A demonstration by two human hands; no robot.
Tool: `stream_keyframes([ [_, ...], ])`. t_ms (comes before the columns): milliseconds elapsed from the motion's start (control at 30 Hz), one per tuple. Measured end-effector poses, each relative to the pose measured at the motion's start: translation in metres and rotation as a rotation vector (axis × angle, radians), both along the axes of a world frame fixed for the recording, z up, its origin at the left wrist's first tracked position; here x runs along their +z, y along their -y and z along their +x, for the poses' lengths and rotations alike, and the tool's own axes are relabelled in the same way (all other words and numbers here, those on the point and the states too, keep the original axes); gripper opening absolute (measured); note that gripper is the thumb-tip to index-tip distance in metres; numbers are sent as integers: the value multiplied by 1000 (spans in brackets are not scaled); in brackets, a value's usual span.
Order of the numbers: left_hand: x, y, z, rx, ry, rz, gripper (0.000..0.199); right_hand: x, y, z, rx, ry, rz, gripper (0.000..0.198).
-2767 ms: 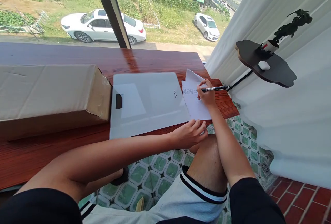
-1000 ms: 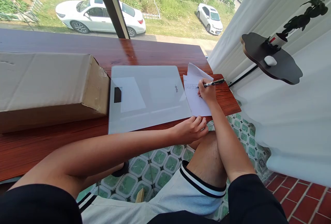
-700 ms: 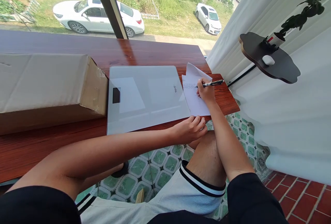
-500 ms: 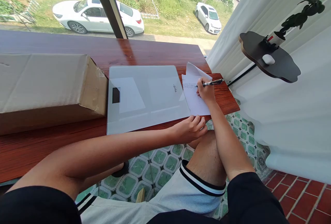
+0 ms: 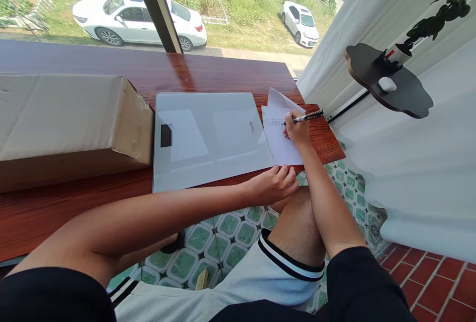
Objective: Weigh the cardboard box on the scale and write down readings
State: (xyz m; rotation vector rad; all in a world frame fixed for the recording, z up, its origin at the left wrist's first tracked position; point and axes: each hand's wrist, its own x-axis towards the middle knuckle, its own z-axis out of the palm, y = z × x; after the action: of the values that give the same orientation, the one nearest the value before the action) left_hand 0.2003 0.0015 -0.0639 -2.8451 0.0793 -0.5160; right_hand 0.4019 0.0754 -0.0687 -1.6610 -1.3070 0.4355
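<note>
My right hand is closed around a black patterned pen, its tip down on a white sheet of paper. Several short lines of handwriting show on the sheet, left of the pen tip. The paper's far end curls up. My left hand lies at the table's front edge by the bottom of the sheet. Its fingers are loosely bent and a little apart, with nothing visible in them. Left of the paper lies a glossy pale grey panel with a small dark square and lettering.
A large cardboard box stands on the reddish wooden table at the left. To the right, a dark wavy-edged stand holds a potted plant and a white mouse-like object. White curtains hang behind it. A window lies beyond the table.
My right hand and the pen have shifted very slightly to the right along the written line. My left hand stays in place. The whole view has tilted a touch.
</note>
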Motion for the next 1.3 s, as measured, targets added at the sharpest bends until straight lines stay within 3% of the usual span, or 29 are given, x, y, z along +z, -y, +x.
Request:
stream_keyframes([
  [367,0,-1,0,-3,13,-20,29,-2,-1,1,15,102,27,38],
  [567,-1,-1,0,-8,-2,-21,30,-4,0,5,-120,134,129,39],
  [833,-1,0,0,9,-2,-10,30,23,0,12,-278,365,273,39],
  [1067,0,-2,2,14,-6,-33,29,41,8,21,-4,496,312,16],
  [1300,0,-1,0,12,-21,-24,26,28,6,18,163,648,110,34],
])
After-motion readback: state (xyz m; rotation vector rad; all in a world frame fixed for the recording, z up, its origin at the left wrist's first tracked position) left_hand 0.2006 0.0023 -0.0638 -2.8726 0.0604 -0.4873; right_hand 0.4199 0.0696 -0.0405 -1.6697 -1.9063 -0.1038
